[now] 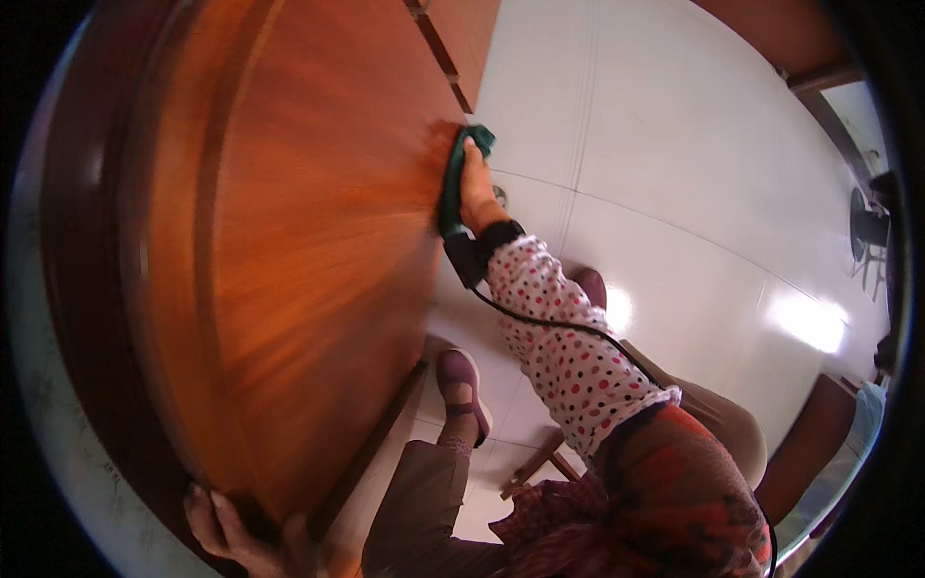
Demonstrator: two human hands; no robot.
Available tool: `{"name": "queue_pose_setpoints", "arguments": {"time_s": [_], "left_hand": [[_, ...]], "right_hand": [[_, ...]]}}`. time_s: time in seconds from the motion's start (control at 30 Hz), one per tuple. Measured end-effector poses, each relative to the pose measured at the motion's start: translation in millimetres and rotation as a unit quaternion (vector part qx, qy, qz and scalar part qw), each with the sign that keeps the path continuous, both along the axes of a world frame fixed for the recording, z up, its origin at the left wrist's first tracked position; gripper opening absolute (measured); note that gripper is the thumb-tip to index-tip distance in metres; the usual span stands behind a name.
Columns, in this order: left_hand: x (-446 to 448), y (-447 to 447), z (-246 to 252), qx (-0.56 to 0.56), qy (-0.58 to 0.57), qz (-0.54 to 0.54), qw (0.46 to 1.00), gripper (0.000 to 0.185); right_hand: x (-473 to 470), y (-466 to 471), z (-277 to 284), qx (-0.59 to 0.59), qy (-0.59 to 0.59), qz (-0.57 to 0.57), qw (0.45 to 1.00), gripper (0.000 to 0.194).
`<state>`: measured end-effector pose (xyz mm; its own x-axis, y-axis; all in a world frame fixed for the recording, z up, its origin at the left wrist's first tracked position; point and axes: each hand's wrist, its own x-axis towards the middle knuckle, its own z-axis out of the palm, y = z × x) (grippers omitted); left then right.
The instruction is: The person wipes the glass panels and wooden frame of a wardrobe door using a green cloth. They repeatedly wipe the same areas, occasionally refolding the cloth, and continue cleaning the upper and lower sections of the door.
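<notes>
A polished orange-brown wooden panel [325, 238] with a darker frame strip [206, 238] fills the left of the head view. My right hand [478, 184] grips a folded dark green cloth [451, 191], pressed flat against the panel's far right edge. My thumb lies on top of it. A black device [462, 259] sits at that wrist, and its cable [556, 323] runs back along my dotted sleeve [556, 347]. At the lower left, my left hand [242, 538] rests spread fingers on the panel's near edge, partly in shadow and cut off by the frame.
Pale glossy floor tiles [665, 159] lie to the right. Below are my purple shoe [457, 376] and brown trousers [426, 491], with a wooden stool leg [531, 462] nearby. Brown wooden furniture [788, 36] stands at upper right, and a black fan-like object [863, 225] at the right edge.
</notes>
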<state>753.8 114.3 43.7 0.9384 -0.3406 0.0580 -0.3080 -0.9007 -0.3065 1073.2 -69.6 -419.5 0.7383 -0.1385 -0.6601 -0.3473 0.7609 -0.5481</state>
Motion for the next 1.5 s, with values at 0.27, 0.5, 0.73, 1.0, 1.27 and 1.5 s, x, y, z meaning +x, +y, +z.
{"name": "queue_pose_setpoints", "arguments": {"time_s": [0.27, 0.5, 0.73, 1.0, 1.27, 1.5], "left_hand": [[61.7, 18.9, -31.0, -0.039, 0.092, 0.037, 0.994, 0.074], [112.7, 31.5, -115.1, -0.072, 0.18, 0.017, 0.981, 0.078], [178.0, 11.8, -206.4, -0.075, 0.14, -0.033, 0.987, 0.083], [237.8, 24.4, -229.7, -0.066, 0.148, -0.004, 0.987, 0.081], [230.5, 32.1, -236.1, -0.064, 0.15, -0.005, 0.987, 0.074], [224.1, 31.1, -237.2, -0.031, 0.14, -0.01, 0.99, 0.074]], "right_hand": [[-1.9, 3.1, 27.3, 0.052, -0.059, -0.052, 0.996, 0.077], [14.2, -7.2, 93.0, -0.063, -0.177, -0.113, 0.976, 0.052], [0.0, 11.5, 129.3, -0.305, -0.356, -0.063, 0.881, 0.056], [68.7, 39.9, 83.3, -0.324, -0.375, -0.103, 0.862, 0.055], [161.5, -5.9, 41.7, -0.293, -0.357, -0.208, 0.862, 0.037], [128.6, -0.3, 31.3, -0.25, -0.308, -0.17, 0.902, 0.038]]}}
